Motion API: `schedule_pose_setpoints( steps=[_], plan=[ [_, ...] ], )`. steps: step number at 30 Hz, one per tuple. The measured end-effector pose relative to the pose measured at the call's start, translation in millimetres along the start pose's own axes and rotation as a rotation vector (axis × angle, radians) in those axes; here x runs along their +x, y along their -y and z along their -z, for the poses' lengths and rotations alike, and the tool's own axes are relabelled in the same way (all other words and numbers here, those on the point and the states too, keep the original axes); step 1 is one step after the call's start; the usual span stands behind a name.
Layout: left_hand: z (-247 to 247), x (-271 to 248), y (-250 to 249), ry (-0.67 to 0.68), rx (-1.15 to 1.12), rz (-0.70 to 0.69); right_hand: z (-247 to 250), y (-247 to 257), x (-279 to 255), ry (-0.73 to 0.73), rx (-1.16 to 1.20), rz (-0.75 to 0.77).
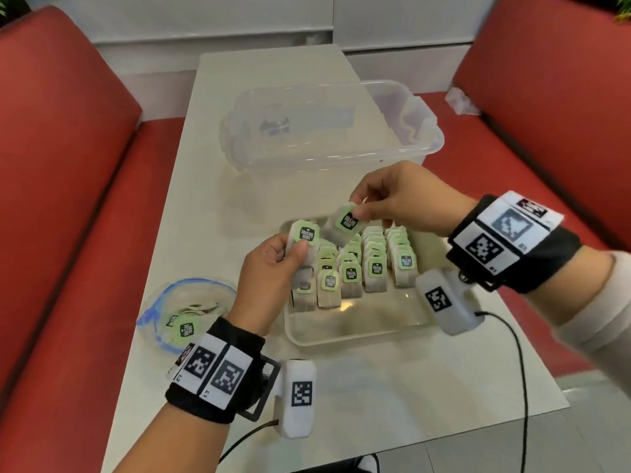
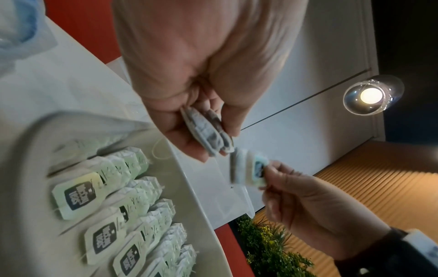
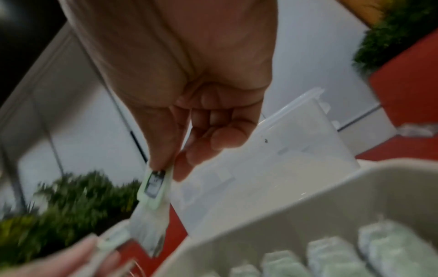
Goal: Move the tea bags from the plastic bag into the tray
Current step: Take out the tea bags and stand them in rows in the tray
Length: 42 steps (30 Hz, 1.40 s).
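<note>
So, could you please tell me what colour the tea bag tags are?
Pale green tags with a dark logo; head view.

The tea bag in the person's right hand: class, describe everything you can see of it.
The tea bag is a whitish paper sachet with a pale green tag bearing a dark logo. The right hand pinches it at the tag end between thumb and fingertips, so it hangs tilted above the tray, near the bunch held in the left hand. Whether it touches that bunch cannot be told.

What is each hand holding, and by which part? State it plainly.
Right hand pinches one tea bag at its green tag end. Left hand grips a small stack of tea bags by their lower bodies.
</note>
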<state>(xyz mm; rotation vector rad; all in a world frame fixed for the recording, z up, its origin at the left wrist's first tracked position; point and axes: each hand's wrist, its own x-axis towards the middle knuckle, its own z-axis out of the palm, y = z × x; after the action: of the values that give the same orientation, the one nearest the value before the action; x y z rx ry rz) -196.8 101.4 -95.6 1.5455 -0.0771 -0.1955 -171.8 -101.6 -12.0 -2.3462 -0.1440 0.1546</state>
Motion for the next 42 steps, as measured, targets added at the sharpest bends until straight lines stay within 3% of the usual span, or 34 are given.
schedule_pose_setpoints(
  steps=[5,9,13,24,29,31,35,38,42],
  plan=[
    [-3,0,5,-0.018,-0.056,0.001,-21,-13,19,0.401,-0.445,-0.037],
    [-7,0,7,-0.035,-0.094,-0.016,-50,-30,32,0.682,-0.618,-0.044],
    [-14,0,11,-0.035,-0.13,-0.004,-69,-45,43,0.718,-0.744,-0.028],
    [-16,-1,17,-0.047,-0.152,0.021,-70,-53,56,0.659,-0.786,-0.014],
    [-16,-1,18,-0.046,-0.162,0.029,-59,-45,51,0.545,-0.778,0.093],
    [-16,-2,18,-0.043,-0.176,0.024,-58,-44,46,0.677,-0.742,0.095],
    [-15,-2,19,-0.044,-0.179,0.034,-72,-53,38,1.073,-0.693,0.014],
    [-15,-2,19,-0.043,-0.18,0.028,-85,-62,40,1.167,-0.69,0.009],
    [-16,-1,19,-0.034,-0.168,0.004,-87,-67,45,1.158,-0.679,-0.033]
  ],
)
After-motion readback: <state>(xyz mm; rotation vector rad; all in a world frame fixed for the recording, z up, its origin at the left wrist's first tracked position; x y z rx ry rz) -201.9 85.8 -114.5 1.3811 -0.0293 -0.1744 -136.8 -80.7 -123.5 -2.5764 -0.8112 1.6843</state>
